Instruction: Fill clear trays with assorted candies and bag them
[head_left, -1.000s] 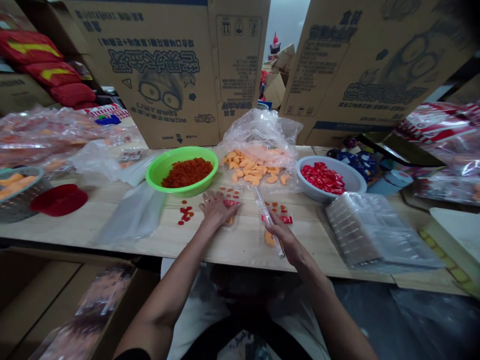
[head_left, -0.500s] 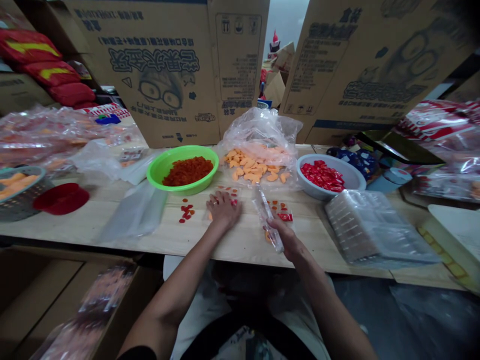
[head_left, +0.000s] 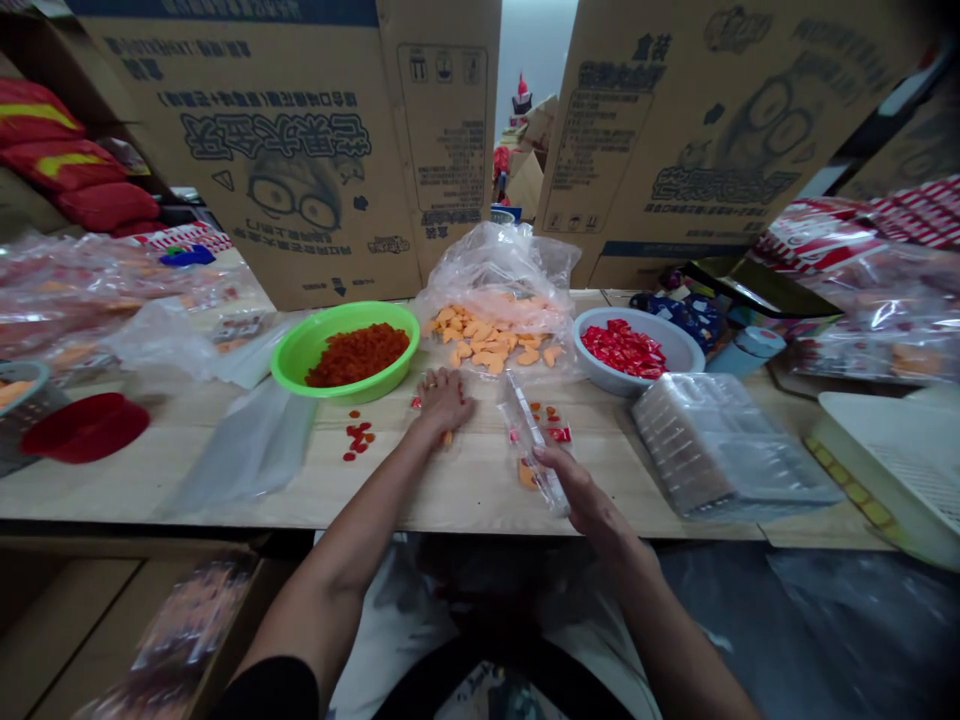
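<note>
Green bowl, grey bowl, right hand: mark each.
green bowl (head_left: 296,352), head view, bare inner wall on its left.
grey bowl (head_left: 679,349), head view, bare inner wall.
right hand (head_left: 581,492), head view, back of hand.

**Cartons wall in a pale wooden bench**

A light wooden table (head_left: 465,490) runs across the view. Behind it, two big brown cardboard cartons stand side by side, the left carton (head_left: 285,150) printed with a cartoon face in glasses, the right carton (head_left: 697,140) much the same. Through the narrow gap between them, a pale wall (head_left: 532,50) and smaller boxes show. Red sacks (head_left: 67,160) are stacked far left. Lighting is soft and even.
</note>
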